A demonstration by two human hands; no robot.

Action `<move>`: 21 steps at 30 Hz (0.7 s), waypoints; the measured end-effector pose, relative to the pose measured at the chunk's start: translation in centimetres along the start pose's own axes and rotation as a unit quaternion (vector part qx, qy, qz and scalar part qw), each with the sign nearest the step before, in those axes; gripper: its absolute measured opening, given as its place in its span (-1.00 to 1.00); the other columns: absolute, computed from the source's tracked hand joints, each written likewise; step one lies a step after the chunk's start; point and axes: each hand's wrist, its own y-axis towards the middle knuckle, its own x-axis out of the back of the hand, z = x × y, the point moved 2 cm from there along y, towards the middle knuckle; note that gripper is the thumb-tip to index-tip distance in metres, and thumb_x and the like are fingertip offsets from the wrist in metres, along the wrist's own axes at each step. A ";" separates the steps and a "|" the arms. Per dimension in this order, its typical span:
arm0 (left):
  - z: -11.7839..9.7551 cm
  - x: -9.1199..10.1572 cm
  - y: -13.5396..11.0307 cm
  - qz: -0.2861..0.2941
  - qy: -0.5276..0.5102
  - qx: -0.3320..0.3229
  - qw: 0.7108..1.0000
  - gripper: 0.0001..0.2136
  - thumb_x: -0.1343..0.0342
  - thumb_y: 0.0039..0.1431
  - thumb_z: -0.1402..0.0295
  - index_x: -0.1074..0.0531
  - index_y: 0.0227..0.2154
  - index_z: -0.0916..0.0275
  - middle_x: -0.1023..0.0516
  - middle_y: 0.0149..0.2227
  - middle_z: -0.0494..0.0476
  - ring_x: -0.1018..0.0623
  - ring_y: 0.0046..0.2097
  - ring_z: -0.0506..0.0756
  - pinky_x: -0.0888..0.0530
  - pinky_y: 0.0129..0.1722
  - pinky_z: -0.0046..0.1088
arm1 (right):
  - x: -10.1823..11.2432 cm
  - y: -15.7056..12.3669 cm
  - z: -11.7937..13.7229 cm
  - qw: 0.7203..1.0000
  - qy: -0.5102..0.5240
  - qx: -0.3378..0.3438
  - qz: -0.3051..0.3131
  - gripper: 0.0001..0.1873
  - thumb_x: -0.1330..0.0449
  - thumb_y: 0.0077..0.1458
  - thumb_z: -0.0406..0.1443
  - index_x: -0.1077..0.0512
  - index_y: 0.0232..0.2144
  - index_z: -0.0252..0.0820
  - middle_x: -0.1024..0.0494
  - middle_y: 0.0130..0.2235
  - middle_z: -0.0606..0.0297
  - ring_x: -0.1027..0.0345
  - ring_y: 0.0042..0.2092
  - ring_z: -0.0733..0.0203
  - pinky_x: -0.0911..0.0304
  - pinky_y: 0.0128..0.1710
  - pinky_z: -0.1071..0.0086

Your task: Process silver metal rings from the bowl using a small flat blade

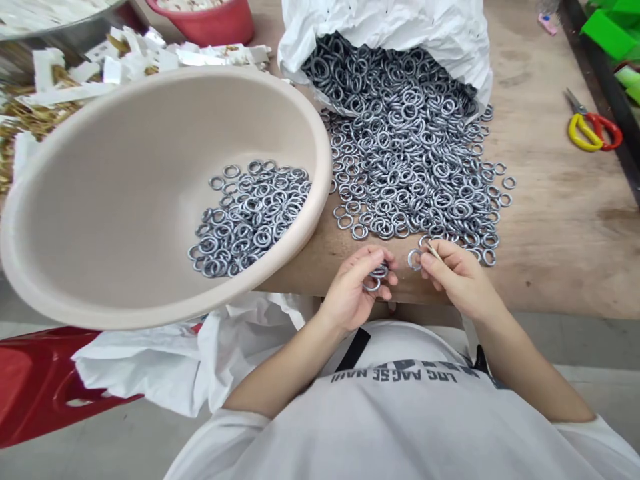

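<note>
**Left hand (pixel 350 290):** raised just over the near edge of the tabletop, fingers curled, with the forearm angling in from the lower left.

**Left grip:** narrow, closed around a small bunch of silver-grey metal rings (pixel 379 273), some showing past the fingertips.

**Right hand (pixel 457 280):** level with the left hand and just beside it, wrist bent, with the forearm coming in from the lower right.

**Right grip:** a tight pinch, thumb and forefinger holding a thin pale stick (pixel 434 251).

**Loose ring (pixel 414 259):** between the two hands, right by the right fingertips; whether it is held, I cannot tell.

**Main heap:** a large spill of the same rings (pixel 405 160) fans across the tabletop from the mouth of a white woven sack (pixel 385 27), reaching almost to the right hand.

**Basin:** a wide beige plastic basin (pixel 125 200) sits tilted just left of the heap, its rim over the tabletop's near edge. A smaller pile of rings (pixel 250 217) lies against its wall, nearest the hands.

**Tabletop:** worn, stained wood (pixel 560 253). Scissors with yellow and red handles (pixel 595 130) lie at the right, well apart from the rings.

**Far left:** white card strips and gold-coloured pieces (pixel 100 67) lie beyond the basin, near a red bucket (pixel 200 20).

**Room:** a grey floor (pixel 100 427) lies below, with a red plastic object (pixel 40 380) and crumpled white sacking (pixel 200 353) under the basin.

**Person:** a white T-shirt with dark lettering (pixel 400 413).
</note>
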 end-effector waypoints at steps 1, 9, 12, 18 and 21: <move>0.3 -0.2 0.0 0.008 0.025 -0.009 1.000 -0.74 -0.31 0.11 0.19 -0.49 -0.28 0.28 -0.53 -0.35 0.07 -0.52 -0.43 -0.03 -0.43 -0.63 -0.65 | -0.3 -0.2 0.1 1.000 0.021 -0.005 0.020 -0.73 -0.16 0.30 -0.07 -0.42 -0.29 -0.14 -0.37 -0.43 0.42 -0.12 -0.47 0.34 -0.08 -0.43 0.41; 1.3 0.3 -0.5 0.085 0.197 -0.077 0.974 -0.77 -0.29 0.18 0.17 -0.54 -0.30 0.26 -0.38 -0.54 -0.06 -0.25 -0.59 -0.13 -0.24 -0.59 -0.60 | -0.2 -0.6 -0.1 0.999 -0.004 0.050 0.001 -0.83 -0.28 0.21 -0.16 -0.51 -0.27 -0.14 -0.46 -0.36 0.35 -0.29 -0.34 0.27 -0.20 -0.34 0.39; 0.8 0.2 -0.7 0.109 0.286 -0.148 0.940 -0.79 -0.31 0.16 0.21 -0.59 -0.30 0.27 -0.51 -0.42 0.06 -0.44 -0.41 -0.02 -0.39 -0.36 -0.50 | -0.7 -0.7 -0.3 0.998 0.041 0.042 0.006 -0.79 -0.30 0.19 -0.14 -0.52 -0.21 -0.12 -0.51 -0.32 0.31 -0.34 -0.33 0.26 -0.24 -0.36 0.40; 0.8 -0.2 -1.1 0.120 0.343 -0.204 0.909 -0.82 -0.26 0.22 0.23 -0.55 -0.34 0.25 -0.57 -0.36 0.10 -0.52 -0.30 0.05 -0.43 -0.21 -0.42 | -2.0 -0.6 -0.3 0.995 0.099 0.024 0.018 -0.76 -0.27 0.22 -0.09 -0.48 -0.28 -0.15 -0.46 -0.39 0.37 -0.26 -0.43 0.34 -0.21 -0.42 0.44; 0.8 -0.1 -1.1 0.128 0.352 -0.236 0.897 -0.84 -0.25 0.23 0.26 -0.53 -0.36 0.25 -0.56 -0.35 0.12 -0.52 -0.28 0.07 -0.42 -0.19 -0.40 | -1.8 -0.5 -0.2 0.998 0.062 0.030 -0.006 -0.72 -0.22 0.25 -0.07 -0.45 -0.33 -0.15 -0.42 -0.43 0.39 -0.21 -0.46 0.33 -0.18 -0.43 0.42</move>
